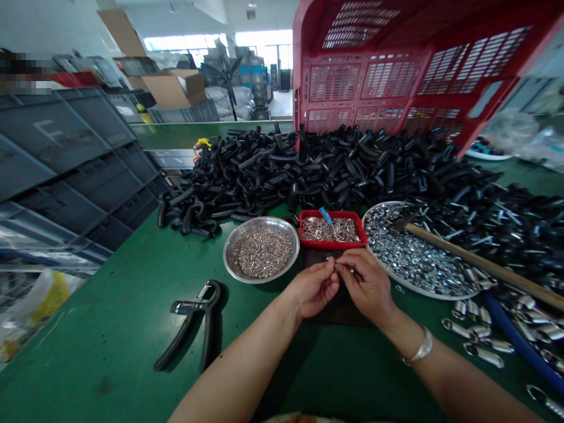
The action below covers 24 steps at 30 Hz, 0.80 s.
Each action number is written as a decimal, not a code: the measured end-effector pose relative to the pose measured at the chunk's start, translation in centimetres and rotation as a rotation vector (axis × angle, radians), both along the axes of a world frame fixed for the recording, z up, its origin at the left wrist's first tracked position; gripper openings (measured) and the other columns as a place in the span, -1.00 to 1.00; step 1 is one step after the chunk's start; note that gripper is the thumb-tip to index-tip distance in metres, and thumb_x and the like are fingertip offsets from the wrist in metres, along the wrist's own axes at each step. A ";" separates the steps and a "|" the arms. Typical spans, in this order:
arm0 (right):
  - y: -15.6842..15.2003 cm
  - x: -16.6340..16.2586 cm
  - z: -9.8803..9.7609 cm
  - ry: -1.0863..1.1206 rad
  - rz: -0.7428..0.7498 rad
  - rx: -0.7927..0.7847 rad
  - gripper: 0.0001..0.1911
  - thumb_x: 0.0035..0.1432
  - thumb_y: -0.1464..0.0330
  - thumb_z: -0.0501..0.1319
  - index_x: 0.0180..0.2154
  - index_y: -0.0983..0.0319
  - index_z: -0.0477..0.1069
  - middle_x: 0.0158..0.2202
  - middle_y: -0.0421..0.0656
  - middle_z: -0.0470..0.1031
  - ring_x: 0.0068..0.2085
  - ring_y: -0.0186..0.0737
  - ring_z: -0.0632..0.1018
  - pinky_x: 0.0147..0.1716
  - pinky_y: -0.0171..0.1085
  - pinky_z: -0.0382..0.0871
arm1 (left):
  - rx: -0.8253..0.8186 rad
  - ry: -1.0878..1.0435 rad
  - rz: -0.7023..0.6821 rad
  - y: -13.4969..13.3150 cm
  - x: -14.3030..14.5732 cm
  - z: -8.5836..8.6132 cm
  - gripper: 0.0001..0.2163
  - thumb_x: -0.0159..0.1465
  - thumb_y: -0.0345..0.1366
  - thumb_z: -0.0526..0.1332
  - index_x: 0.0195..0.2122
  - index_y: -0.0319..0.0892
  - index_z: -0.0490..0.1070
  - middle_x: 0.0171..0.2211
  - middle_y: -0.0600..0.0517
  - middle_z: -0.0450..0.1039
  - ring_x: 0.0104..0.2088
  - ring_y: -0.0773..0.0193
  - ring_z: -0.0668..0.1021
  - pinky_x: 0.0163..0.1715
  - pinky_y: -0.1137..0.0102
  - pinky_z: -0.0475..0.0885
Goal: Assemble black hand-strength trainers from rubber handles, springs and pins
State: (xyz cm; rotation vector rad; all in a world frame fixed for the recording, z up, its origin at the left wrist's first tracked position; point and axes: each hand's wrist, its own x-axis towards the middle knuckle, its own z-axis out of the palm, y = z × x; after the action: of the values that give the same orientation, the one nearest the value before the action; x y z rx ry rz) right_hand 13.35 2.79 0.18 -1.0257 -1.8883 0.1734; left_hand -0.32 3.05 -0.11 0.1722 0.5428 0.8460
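Head cam: L hand [319, 288] & R hand [365, 285] meet just in front of the red tray [317, 242], over a dark plate [348, 316] on the green worktop [106, 329]. Fingertips of both pressed together, thumb to index, tips nearly touching each other; can't tell what, if anything, is pinched btwn them, too small. L's other fingers curl in loosely. R wrist has a silver bangle [420, 346].

Tray's full of small metal pins, w/ a blue item [325, 215] stuck in amongst them. Metal bowl [231, 249] w/ tiny metal bits sits just L of tray. To R, a white dish [412, 288] of shiny washers, hammer [467, 257] lying across it, handle running off R. Loose springs [482, 354] + blue tube [515, 338] near R arm.

One hand grip [208, 335] w/ spring on lies L, well apart from hands. Big pile of blk handles [282, 164] behind tray & bowl, red crate [302, 76] tipped on its side at back R. Grey crates [61, 135] stacked far L, open carton [176, 91] beyond.
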 end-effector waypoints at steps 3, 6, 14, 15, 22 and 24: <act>0.0 -0.1 0.2 -0.001 0.016 -0.004 -0.92 0.08 0.44 0.14 -0.34 0.21 0.38 -0.33 -0.13 0.35 -0.27 -0.25 0.41 -0.29 -0.22 0.33 | 0.023 -0.025 -0.020 0.0 -0.1 -0.2 -0.90 0.19 -0.37 0.16 -0.41 -0.31 0.38 -0.59 0.11 0.38 -0.61 0.54 0.47 -0.57 0.66 0.45; 0.0 0.0 0.3 0.045 0.033 -0.152 -0.94 0.10 0.39 0.13 -0.35 0.20 0.38 -0.31 -0.13 0.34 -0.24 -0.24 0.41 -0.28 -0.23 0.34 | 0.065 -0.037 -0.009 -0.1 -0.1 -0.4 -0.91 0.17 -0.37 0.19 -0.37 -0.31 0.39 -0.57 0.12 0.39 -0.59 0.54 0.47 -0.56 0.67 0.44; -0.3 -0.2 0.4 0.143 0.045 -0.328 -0.89 0.16 0.33 0.06 -0.37 0.21 0.29 -0.23 -0.09 0.32 -0.18 -0.23 0.40 -0.19 -0.22 0.32 | 0.200 0.130 0.039 -0.3 0.2 0.3 -0.82 0.07 -0.38 0.29 -0.30 -0.29 0.38 -0.56 0.14 0.34 -0.60 0.57 0.42 -0.54 0.66 0.40; -0.3 0.0 0.4 0.105 0.026 -0.301 -0.89 0.16 0.34 0.05 -0.37 0.22 0.29 -0.22 -0.09 0.33 -0.17 -0.22 0.40 -0.17 -0.21 0.30 | 0.222 0.186 0.055 -0.2 0.1 0.4 -0.81 0.07 -0.37 0.29 -0.29 -0.29 0.38 -0.55 0.14 0.34 -0.60 0.57 0.42 -0.54 0.66 0.40; -0.7 2.2 -1.5 -0.445 -0.075 -0.144 -0.91 0.14 0.42 0.03 -0.35 0.26 0.29 -0.24 -0.01 0.35 -0.19 -0.11 0.37 -0.21 -0.15 0.28 | 0.743 0.999 0.214 0.8 -0.8 -0.1 -0.90 0.13 -0.37 0.19 -0.31 -0.21 0.37 -0.46 0.06 0.41 -0.46 0.38 0.46 -0.37 0.45 0.36; -0.9 2.3 -1.9 -0.533 -0.096 -0.145 -0.90 0.14 0.42 0.02 -0.36 0.26 0.30 -0.25 -0.02 0.36 -0.21 -0.11 0.37 -0.25 -0.17 0.29 | 0.965 1.309 0.211 0.9 -1.0 -0.5 -0.89 0.16 -0.37 0.16 -0.28 -0.17 0.39 -0.36 0.01 0.44 -0.34 0.29 0.46 -0.25 0.38 0.32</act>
State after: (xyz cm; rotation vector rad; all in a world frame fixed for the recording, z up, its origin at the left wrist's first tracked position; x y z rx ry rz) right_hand 15.67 1.92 -1.76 -1.3568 -2.3200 -0.0254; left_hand -1.33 3.92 -0.61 1.6511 1.3344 1.0823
